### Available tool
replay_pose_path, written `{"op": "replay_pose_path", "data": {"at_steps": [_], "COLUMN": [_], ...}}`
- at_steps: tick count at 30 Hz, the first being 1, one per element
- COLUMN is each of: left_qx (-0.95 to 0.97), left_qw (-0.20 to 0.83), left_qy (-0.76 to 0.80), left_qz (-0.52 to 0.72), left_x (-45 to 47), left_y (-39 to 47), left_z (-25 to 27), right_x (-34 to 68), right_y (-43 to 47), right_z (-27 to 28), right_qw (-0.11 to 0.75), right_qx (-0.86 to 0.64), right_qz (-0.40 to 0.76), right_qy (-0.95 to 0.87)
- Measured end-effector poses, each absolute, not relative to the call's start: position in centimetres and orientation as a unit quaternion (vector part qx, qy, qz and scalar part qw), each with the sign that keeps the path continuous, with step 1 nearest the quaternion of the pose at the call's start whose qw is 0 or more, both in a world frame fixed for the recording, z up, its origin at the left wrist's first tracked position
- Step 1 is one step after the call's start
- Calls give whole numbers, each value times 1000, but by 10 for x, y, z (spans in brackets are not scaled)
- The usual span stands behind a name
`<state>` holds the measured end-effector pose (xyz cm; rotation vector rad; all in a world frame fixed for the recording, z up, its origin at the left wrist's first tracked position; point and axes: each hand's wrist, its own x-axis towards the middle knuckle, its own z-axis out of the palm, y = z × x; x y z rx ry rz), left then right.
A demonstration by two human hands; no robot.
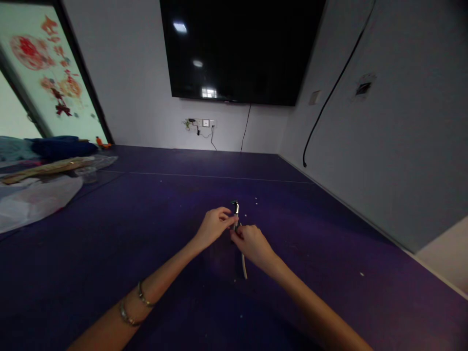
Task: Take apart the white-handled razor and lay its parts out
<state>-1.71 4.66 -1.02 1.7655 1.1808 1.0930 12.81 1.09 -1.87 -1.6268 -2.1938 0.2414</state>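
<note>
Near the middle of the head view, my two hands meet over a purple surface. My left hand pinches a slim silver-and-black object, its dark hooked end pointing away from me. From the right, my right hand closes its thumb and fingers on the lower part of that same object. The fingers cover most of it, so its exact kind is unclear. A thin pale strip hangs or lies just below my right hand, and whether it joins the object is hidden.
Small white bits are scattered over the purple surface. A clear plastic bag and folded blue cloth lie at the left. A large television hangs on the wall above sockets. A black cable dangles at right.
</note>
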Motion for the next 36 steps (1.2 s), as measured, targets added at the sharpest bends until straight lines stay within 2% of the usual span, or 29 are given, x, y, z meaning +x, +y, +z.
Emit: {"op": "replay_pose_path", "data": {"at_steps": [3,6,11,26,31,36], "left_qx": [726,697,680,682,736,782], "left_qw": [359,301,277,306,228,201], "left_qy": [489,538,563,540,509,490], "left_qz": [324,365,380,386,383,329], "left_x": [-42,-70,-95,-96,-99,-104], "left_y": [56,64,70,75,89,105], "left_z": [1,11,9,-16,-31,-48], "right_x": [137,141,138,124,134,180], "right_y": [20,26,30,36,40,56], "right_z": [-26,-35,-45,-32,-31,-28], "right_qw": [171,133,95,7,39,174], "right_qx": [-594,-595,-576,-552,-548,-512], "right_qz": [151,212,279,289,267,207], "right_qy": [-772,-764,-762,-782,-792,-815]}}
